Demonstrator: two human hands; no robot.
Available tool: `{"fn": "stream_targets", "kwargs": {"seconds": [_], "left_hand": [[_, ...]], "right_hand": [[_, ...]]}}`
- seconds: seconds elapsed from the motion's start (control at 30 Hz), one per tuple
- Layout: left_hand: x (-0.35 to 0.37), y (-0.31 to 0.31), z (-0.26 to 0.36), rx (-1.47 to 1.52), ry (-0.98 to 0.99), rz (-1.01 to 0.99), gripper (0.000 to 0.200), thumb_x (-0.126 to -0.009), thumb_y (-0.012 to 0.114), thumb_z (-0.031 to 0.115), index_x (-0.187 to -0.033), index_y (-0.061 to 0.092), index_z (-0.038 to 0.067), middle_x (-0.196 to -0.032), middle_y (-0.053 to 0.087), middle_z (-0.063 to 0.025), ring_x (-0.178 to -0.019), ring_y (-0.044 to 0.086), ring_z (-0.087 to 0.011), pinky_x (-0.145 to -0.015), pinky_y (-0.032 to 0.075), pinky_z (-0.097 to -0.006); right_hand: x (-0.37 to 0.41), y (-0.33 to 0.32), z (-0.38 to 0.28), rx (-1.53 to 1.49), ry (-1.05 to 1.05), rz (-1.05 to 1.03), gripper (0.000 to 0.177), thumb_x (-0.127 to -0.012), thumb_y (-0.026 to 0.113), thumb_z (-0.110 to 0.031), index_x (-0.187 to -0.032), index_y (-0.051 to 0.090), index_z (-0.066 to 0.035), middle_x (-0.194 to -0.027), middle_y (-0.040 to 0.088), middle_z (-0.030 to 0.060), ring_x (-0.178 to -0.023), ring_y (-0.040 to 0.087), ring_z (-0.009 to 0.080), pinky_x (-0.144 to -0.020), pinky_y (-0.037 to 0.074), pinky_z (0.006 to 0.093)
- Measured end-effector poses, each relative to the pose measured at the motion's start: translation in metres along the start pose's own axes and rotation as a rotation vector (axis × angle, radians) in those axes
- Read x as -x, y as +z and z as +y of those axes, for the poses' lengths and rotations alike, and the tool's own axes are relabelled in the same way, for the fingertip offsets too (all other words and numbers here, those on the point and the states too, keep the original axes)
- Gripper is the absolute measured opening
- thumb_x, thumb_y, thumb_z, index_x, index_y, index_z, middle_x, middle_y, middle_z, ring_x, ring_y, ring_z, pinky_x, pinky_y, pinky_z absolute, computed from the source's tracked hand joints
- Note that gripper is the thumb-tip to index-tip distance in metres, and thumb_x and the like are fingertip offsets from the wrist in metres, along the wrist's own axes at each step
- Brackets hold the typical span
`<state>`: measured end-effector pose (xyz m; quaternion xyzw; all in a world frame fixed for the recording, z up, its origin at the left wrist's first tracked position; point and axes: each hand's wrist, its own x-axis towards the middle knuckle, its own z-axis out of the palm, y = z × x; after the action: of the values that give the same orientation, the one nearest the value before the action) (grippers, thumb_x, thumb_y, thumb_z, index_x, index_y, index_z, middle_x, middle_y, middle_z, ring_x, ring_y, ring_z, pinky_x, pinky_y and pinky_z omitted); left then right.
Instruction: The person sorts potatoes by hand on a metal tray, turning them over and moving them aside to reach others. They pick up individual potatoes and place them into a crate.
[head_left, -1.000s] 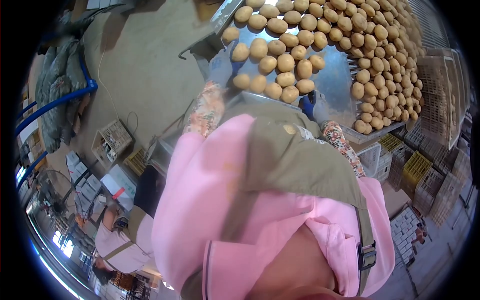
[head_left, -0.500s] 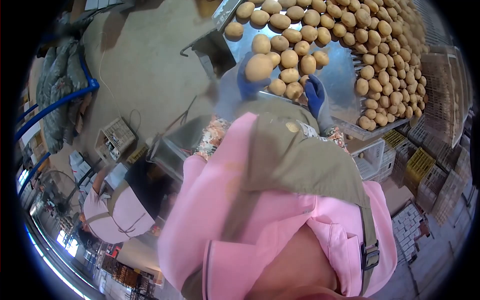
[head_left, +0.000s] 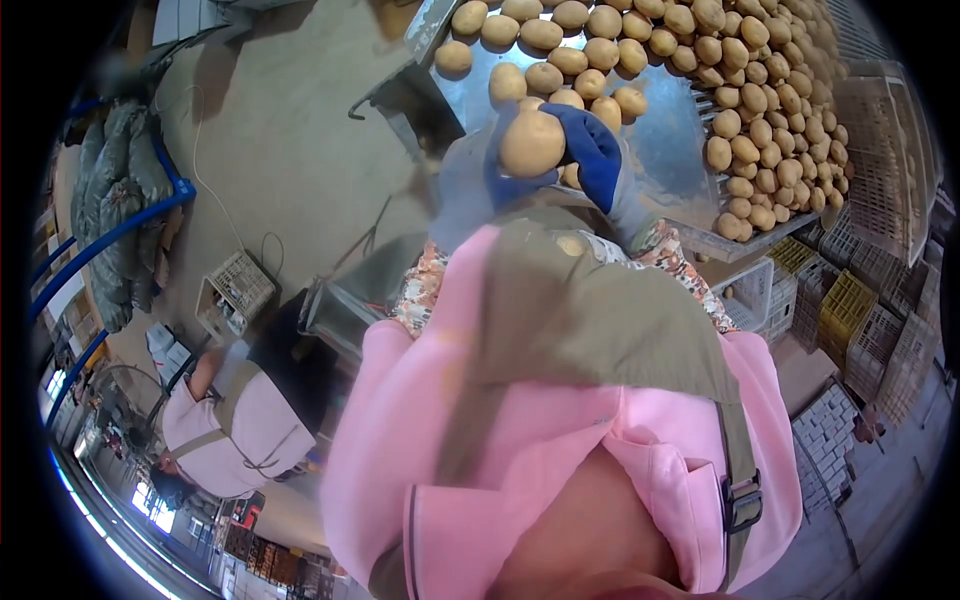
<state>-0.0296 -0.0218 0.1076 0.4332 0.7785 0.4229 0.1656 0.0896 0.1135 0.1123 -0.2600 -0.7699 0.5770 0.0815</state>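
Blue-gloved fingers (head_left: 585,128) of the right hand (head_left: 592,152) curl over the top and far side of a single potato (head_left: 531,143). The left hand (head_left: 497,180) cups it from below and the near side, so both hands are closed round it and it sits lifted clear of the table, just in front of the chest. Beyond it lies the metal table (head_left: 660,150), bare sheet near the hands and loose potatoes (head_left: 760,100) packed close across the far part. The hold looks fair, yet the potato is round and the gloves cover only part of it. Were one hand to slacken, it could roll off the other palm, knock into those on the sheet, or drop past the near edge to the floor (head_left: 290,140). How hard the left fingertips press cannot be told, since the potato hides them and the grey cuff is blurred. An olive apron (head_left: 590,320) covers the wrists and the table's near edge. Stacked crates (head_left: 850,330) at the right are cut off by the dark lens rim, and a co-worker (head_left: 235,430) at lower left shows only as a bent back.
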Motion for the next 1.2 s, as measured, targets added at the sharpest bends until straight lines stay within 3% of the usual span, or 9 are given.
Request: {"fn": "stream_targets", "kwargs": {"seconds": [0.03, 0.17, 0.23, 0.37, 0.43, 0.57, 0.63, 0.73, 1.2], "left_hand": [[0.001, 0.000, 0.003, 0.000, -0.046, -0.032, 0.083, -0.061, 0.082, 0.045, -0.128, 0.051, 0.007, -0.092, 0.066, -0.0128, -0.083, 0.064, -0.0342, -0.071, 0.051, -0.0439], [0.000, 0.003, -0.004, 0.013, 0.003, -0.001, 0.083, -0.059, 0.082, 0.047, -0.127, 0.052, 0.008, -0.093, 0.066, -0.0112, -0.084, 0.064, -0.0328, -0.072, 0.050, -0.0431], [-0.001, 0.003, -0.005, -0.019, 0.038, -0.033, 0.083, -0.059, 0.081, 0.048, -0.126, 0.053, 0.008, -0.094, 0.066, -0.0101, -0.085, 0.065, -0.0309, -0.072, 0.050, -0.0422], [-0.002, 0.002, -0.001, -0.072, 0.026, -0.025, 0.083, -0.060, 0.081, 0.048, -0.127, 0.052, 0.008, -0.095, 0.066, -0.0088, -0.084, 0.064, -0.0294, -0.073, 0.050, -0.0414], [-0.002, 0.003, 0.000, -0.143, 0.047, 0.015, 0.082, -0.061, 0.080, 0.043, -0.129, 0.050, 0.008, -0.095, 0.066, -0.0081, -0.084, 0.064, -0.0291, -0.072, 0.050, -0.0418], [0.001, 0.002, -0.006, -0.182, 0.079, 0.019, 0.079, -0.064, 0.078, 0.038, -0.131, 0.049, 0.009, -0.096, 0.066, -0.0082, -0.085, 0.064, -0.0288, -0.072, 0.050, -0.0421], [0.001, 0.004, -0.010, -0.245, 0.069, -0.002, 0.076, -0.066, 0.077, 0.033, -0.133, 0.049, 0.011, -0.097, 0.067, -0.0088, -0.087, 0.063, -0.0289, -0.072, 0.050, -0.0422], [0.003, 0.002, -0.006, -0.255, 0.026, -0.016, 0.075, -0.067, 0.076, 0.030, -0.134, 0.048, 0.011, -0.097, 0.066, -0.0104, -0.086, 0.063, -0.0306, -0.074, 0.049, -0.0425], [-0.005, 0.008, -0.010, 0.099, 0.006, 0.015, 0.085, -0.065, 0.080, 0.021, -0.140, 0.041, 0.016, -0.108, 0.063, -0.0141, -0.098, 0.060, -0.0341, -0.083, 0.048, -0.0433]], "right_hand": [[0.000, -0.003, 0.004, 0.175, -0.275, 0.009, 0.040, -0.094, 0.054, -0.020, -0.130, 0.052, -0.004, -0.117, 0.060, 0.0097, -0.109, 0.056, 0.0129, -0.093, 0.046, 0.0282], [0.009, -0.002, -0.007, -0.038, -0.130, 0.019, 0.054, -0.075, 0.063, -0.003, -0.128, 0.050, -0.004, -0.116, 0.060, 0.0106, -0.100, 0.062, 0.0245, -0.088, 0.049, 0.0312], [0.011, -0.001, -0.010, -0.125, -0.044, 0.032, 0.037, -0.099, 0.044, -0.021, -0.129, 0.051, -0.001, -0.122, 0.058, 0.0080, -0.109, 0.056, 0.0137, -0.093, 0.045, 0.0280], [0.011, 0.002, -0.018, -0.232, -0.062, 0.040, 0.039, -0.099, 0.044, -0.025, -0.130, 0.049, -0.001, -0.124, 0.056, 0.0091, -0.110, 0.056, 0.0155, -0.095, 0.044, 0.0287], [0.008, -0.002, -0.047, -0.381, 0.339, -0.029, 0.043, -0.098, 0.047, -0.028, -0.132, 0.047, 0.000, -0.126, 0.055, 0.0110, -0.113, 0.054, 0.0183, -0.096, 0.044, 0.0309], [0.008, 0.012, -0.023, -0.462, 0.279, 0.048, 0.055, -0.092, 0.059, -0.030, -0.136, 0.041, -0.002, -0.126, 0.053, 0.0127, -0.115, 0.053, 0.0203, -0.096, 0.045, 0.0332], [0.012, 0.012, -0.025, -0.111, 0.099, 0.005, 0.069, -0.083, 0.069, -0.028, -0.138, 0.037, -0.003, -0.126, 0.052, 0.0137, -0.117, 0.052, 0.0208, -0.096, 0.044, 0.0344], [0.012, 0.013, -0.041, -0.327, 0.201, -0.064, 0.085, -0.078, 0.071, -0.022, -0.144, 0.023, -0.001, -0.133, 0.042, 0.0139, -0.120, 0.046, 0.0215, -0.099, 0.041, 0.0336], [0.013, 0.007, -0.044, -0.221, 0.090, 0.012, 0.079, -0.079, 0.072, -0.022, -0.142, 0.030, -0.002, -0.133, 0.048, 0.0154, -0.120, 0.051, 0.0231, -0.098, 0.044, 0.0348]]}}
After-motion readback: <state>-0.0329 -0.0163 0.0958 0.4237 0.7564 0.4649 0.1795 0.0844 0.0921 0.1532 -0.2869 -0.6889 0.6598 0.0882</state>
